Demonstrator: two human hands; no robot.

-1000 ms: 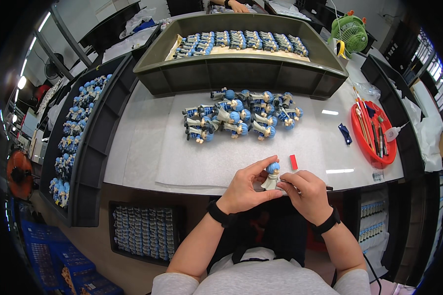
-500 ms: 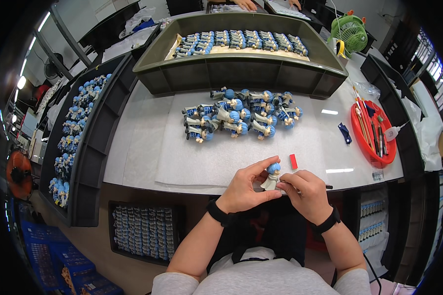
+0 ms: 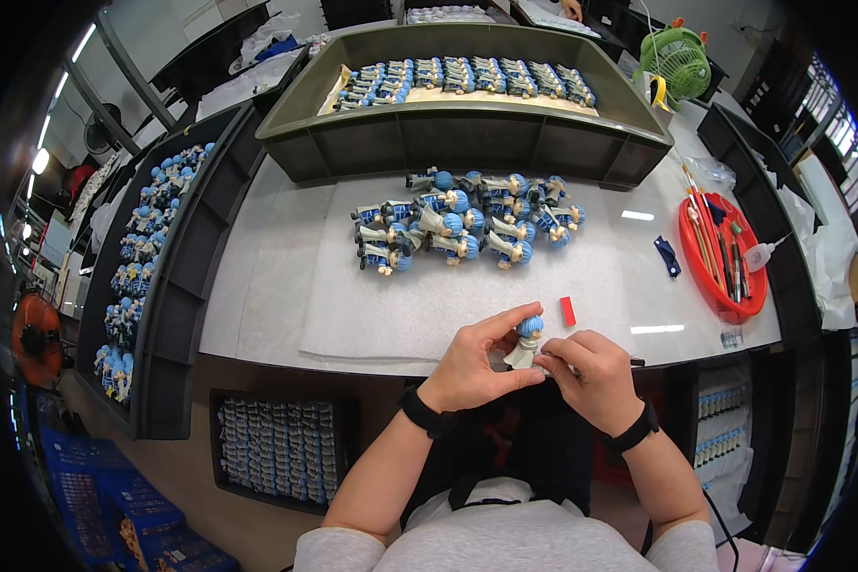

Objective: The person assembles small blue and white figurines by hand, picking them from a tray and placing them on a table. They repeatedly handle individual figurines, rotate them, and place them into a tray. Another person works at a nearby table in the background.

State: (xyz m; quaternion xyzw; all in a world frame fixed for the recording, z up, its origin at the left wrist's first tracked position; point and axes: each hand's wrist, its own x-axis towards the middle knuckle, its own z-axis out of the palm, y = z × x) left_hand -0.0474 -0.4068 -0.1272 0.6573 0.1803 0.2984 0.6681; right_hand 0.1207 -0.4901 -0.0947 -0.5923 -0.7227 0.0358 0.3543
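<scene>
My left hand grips a small blue-haired figurine with a pale cape, upright at the near table edge, thumb low and fingers behind it. My right hand is closed, its fingertips pinched against the figurine's right side. A thin dark-ended tool sticks out to the right from that hand; its tip is hidden. Just beyond my right hand a small red block lies on the table. Farther off, a pile of similar figurines lies on a white foam sheet.
A large olive crate with rows of figurines stands at the back. Along the left is a black crate of figurines. On the right sit a red tray of brushes, a dark blue piece and a green fan.
My hands and the figurine stay nearly in place. At the far back, another person's hand has gone from above the far table.
</scene>
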